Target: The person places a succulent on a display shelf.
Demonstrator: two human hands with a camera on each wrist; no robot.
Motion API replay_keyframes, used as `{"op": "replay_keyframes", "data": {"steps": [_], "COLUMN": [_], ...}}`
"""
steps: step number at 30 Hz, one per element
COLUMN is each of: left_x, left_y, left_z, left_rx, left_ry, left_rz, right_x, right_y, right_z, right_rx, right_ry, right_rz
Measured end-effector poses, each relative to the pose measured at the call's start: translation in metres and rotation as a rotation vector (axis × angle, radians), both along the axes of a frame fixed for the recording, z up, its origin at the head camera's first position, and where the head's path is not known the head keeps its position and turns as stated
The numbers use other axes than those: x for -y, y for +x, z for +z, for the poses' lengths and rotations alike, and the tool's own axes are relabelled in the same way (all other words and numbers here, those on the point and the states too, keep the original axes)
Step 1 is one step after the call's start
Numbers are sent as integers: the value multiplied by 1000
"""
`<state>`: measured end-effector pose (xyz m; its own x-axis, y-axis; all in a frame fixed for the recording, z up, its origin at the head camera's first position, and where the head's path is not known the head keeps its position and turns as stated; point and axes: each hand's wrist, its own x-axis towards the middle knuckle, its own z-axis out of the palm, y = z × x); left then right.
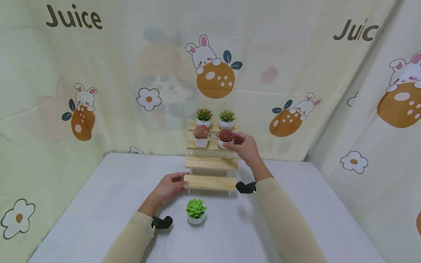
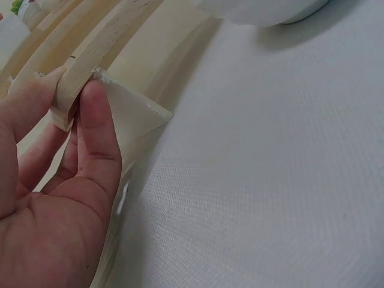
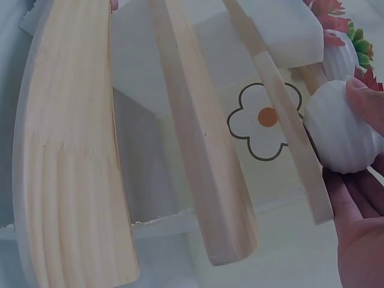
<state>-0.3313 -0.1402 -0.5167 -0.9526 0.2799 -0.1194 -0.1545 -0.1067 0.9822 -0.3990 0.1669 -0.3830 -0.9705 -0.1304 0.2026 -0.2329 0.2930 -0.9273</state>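
A tiered wooden stand [image 1: 212, 163] rises at the back of the table. My left hand [image 1: 170, 187] pinches the left end of its lowest step [image 2: 90, 63] between thumb and fingers. At the right end of the second step from the top, my right hand [image 1: 246, 147] grips a dark red potted succulent [image 1: 226, 138] by its round white pot [image 3: 341, 129]. To its left stands a pink succulent [image 1: 201, 136] in a square white pot. Two green succulents, one left [image 1: 204, 117] and one right [image 1: 226, 118], occupy the top step.
A bright green succulent [image 1: 196, 211] in a white pot stands on the white tabletop [image 1: 223, 233], in front of the stand. Behind hangs a printed curtain [image 1: 125, 65] with rabbits and flowers. Each wrist carries a black camera mount, such as the left one [image 1: 162, 222].
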Motion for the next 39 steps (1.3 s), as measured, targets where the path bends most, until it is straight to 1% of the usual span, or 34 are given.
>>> {"op": "replay_keyframes", "data": {"steps": [7, 14, 21, 27, 32, 36, 39], "left_x": [-1, 0, 0, 0, -1, -1, -1], "left_y": [0, 1, 1, 2, 2, 2, 2], "left_z": [1, 2, 2, 3, 2, 1, 2], "left_rx": [8, -5, 1, -8, -6, -6, -2], "left_ry": [-6, -7, -6, -8, -10, -14, -9], "left_rz": [17, 6, 7, -2, 2, 7, 13], "right_x": [3, 4, 2, 1, -1, -4, -6], "right_y": [0, 2, 2, 3, 11, 20, 30], "right_z": [0, 3, 3, 1, -1, -5, -10], "right_rx": [1, 4, 0, 18, 21, -19, -53], "right_ry": [25, 35, 59, 42, 13, -12, -39], "right_rz": [-27, -33, -46, -59, -87, -124, -133]}}
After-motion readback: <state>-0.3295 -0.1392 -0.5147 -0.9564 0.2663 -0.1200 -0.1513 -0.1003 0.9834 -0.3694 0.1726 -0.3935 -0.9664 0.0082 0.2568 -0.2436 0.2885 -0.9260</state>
